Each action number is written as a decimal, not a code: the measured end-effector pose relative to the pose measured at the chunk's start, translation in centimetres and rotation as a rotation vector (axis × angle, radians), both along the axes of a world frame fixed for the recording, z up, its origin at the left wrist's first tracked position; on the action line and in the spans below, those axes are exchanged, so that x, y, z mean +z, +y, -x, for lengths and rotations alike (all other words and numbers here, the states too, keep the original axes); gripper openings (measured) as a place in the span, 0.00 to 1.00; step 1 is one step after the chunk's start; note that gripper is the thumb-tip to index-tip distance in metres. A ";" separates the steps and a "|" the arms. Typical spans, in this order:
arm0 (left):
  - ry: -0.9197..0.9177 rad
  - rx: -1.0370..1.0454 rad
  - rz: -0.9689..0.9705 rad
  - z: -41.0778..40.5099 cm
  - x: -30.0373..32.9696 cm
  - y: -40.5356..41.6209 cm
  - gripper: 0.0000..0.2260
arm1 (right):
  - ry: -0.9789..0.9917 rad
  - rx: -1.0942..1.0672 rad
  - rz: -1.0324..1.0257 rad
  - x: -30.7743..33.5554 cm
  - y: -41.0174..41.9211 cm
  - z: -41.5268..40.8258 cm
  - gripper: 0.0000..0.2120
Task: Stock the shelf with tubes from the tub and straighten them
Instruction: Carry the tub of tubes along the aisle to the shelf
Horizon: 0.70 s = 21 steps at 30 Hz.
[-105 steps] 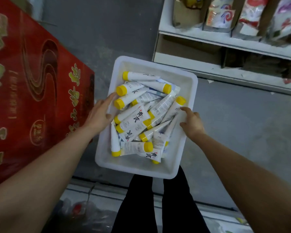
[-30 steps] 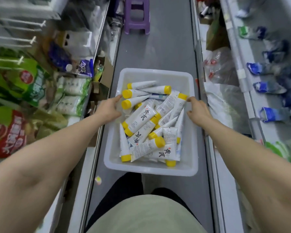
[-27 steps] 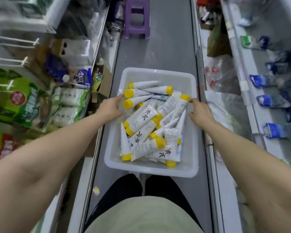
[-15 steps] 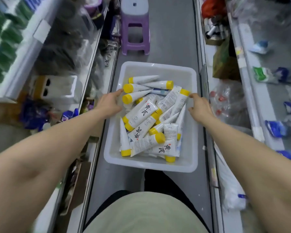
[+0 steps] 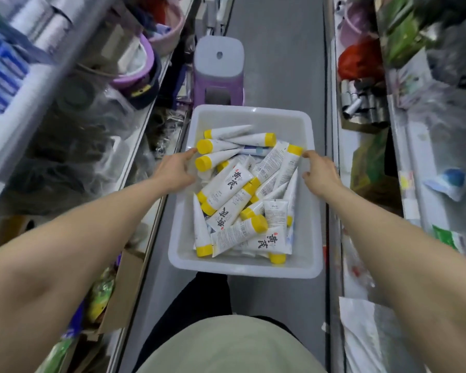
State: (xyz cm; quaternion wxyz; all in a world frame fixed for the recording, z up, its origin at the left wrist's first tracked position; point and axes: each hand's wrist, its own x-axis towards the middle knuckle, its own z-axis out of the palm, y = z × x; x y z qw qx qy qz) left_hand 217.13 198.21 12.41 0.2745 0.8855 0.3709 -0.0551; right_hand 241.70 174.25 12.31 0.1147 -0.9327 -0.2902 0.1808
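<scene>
I carry the white rectangular plastic tub [image 5: 242, 267] of yellow-capped white tubes [image 5: 234, 208], my left hand [image 5: 174, 172] and right hand [image 5: 320, 175] each closed on its side rims, above the grey aisle floor [image 5: 275, 63].

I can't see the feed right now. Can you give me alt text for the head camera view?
Two bare hands, left hand and right hand, grip the side rims of a white plastic tub filled with a loose pile of white tubes with yellow caps, held out in a narrow shop aisle. Cluttered shelves line both sides, and a purple plastic stool stands on the grey floor ahead.
</scene>
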 end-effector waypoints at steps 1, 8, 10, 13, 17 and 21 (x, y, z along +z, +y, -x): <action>-0.003 0.002 -0.001 -2.1 -0.5 2.0 0.36 | -0.003 -0.008 0.007 -0.2 2.0 -2.0 0.23; 0.003 0.030 0.004 -16.1 -1.3 17.0 0.36 | 0.034 -0.010 0.025 -0.1 16.4 -15.8 0.23; -0.003 0.036 -0.012 -19.7 -1.2 20.6 0.36 | 0.044 -0.003 0.029 0.2 20.0 -19.3 0.23; -0.004 0.043 -0.038 -24.9 -1.3 25.8 0.36 | 0.054 0.012 0.028 0.1 25.8 -24.8 0.24; 0.015 0.077 -0.039 -31.5 -2.6 32.4 0.35 | 0.056 0.044 0.070 -0.8 33.8 -31.9 0.23; 0.061 0.129 -0.038 -37.7 -4.4 38.7 0.36 | 0.111 0.076 0.087 -2.7 41.5 -39.3 0.24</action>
